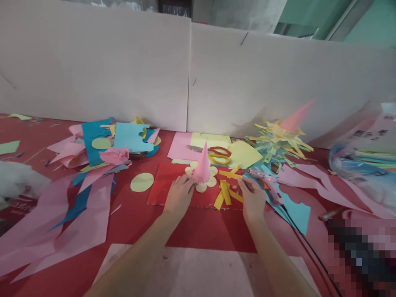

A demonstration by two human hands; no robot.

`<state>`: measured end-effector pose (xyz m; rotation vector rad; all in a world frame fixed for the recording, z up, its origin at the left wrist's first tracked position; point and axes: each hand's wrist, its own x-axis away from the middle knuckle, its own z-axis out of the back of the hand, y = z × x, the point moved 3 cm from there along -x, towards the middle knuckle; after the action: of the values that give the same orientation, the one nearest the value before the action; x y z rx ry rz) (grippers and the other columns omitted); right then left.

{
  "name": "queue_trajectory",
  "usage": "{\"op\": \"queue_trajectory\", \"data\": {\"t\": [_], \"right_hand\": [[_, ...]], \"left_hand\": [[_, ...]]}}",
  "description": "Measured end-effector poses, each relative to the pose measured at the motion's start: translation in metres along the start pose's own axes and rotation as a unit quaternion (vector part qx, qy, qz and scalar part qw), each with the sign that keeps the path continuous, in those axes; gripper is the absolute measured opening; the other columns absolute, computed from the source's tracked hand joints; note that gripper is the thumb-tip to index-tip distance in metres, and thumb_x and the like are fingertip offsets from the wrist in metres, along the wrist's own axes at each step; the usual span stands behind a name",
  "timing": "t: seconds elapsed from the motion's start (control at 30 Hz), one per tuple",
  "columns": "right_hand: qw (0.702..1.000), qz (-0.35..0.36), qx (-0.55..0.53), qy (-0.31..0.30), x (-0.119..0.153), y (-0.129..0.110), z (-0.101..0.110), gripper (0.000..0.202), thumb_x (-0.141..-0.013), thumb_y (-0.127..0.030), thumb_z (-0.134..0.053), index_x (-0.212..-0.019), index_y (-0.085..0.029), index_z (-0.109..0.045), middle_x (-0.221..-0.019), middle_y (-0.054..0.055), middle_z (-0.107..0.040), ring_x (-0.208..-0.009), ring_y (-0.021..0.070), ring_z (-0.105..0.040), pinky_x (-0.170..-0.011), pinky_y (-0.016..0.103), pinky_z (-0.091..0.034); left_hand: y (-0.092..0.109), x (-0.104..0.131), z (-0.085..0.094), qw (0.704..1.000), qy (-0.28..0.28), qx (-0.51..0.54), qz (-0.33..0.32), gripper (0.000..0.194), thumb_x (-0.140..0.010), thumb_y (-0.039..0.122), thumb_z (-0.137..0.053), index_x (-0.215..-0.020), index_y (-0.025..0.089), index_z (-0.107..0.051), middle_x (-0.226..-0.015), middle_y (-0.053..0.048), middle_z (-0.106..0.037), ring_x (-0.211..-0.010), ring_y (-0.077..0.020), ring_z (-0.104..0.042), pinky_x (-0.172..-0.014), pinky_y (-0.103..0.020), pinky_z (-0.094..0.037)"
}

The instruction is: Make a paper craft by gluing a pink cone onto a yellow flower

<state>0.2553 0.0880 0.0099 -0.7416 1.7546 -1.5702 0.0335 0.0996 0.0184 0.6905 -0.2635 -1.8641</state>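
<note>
A pink paper cone (202, 168) stands upright on a pale yellow flower-shaped paper base (201, 188), over a red board (161, 181). The fingertips of my left hand (180, 194) are closed at the lower left edge of the cone. My right hand (253, 199) pinches the end of a yellow paper strip (230, 174). Several more yellow strips (225, 193) lie loosely crossed between my hands. Just right of my right hand rests a pink glue gun (270, 187), its black cord trailing toward me.
Scissors (220, 158) with red and yellow handles lie behind the cone on coloured sheets. A finished-looking fringed paper piece with a pink cone (295, 117) stands back right. Paper scraps (93, 198) cover the left. A white panel (123, 70) closes off the back.
</note>
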Motion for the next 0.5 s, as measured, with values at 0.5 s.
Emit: {"op": "queue_trajectory", "data": {"t": [0.5], "right_hand": [[0.844, 0.406, 0.222, -0.272, 0.043, -0.030, -0.022, 0.017, -0.082, -0.014, -0.053, -0.093, -0.022, -0.063, -0.095, 0.003, -0.068, -0.081, 0.0130, -0.064, -0.072, 0.024, -0.052]], "left_hand": [[-0.005, -0.003, -0.002, 0.998, 0.017, 0.053, 0.010, 0.026, -0.081, 0.008, -0.043, -0.086, 0.021, -0.065, -0.090, -0.003, -0.060, -0.086, -0.0173, -0.051, -0.079, -0.032, -0.044]]}}
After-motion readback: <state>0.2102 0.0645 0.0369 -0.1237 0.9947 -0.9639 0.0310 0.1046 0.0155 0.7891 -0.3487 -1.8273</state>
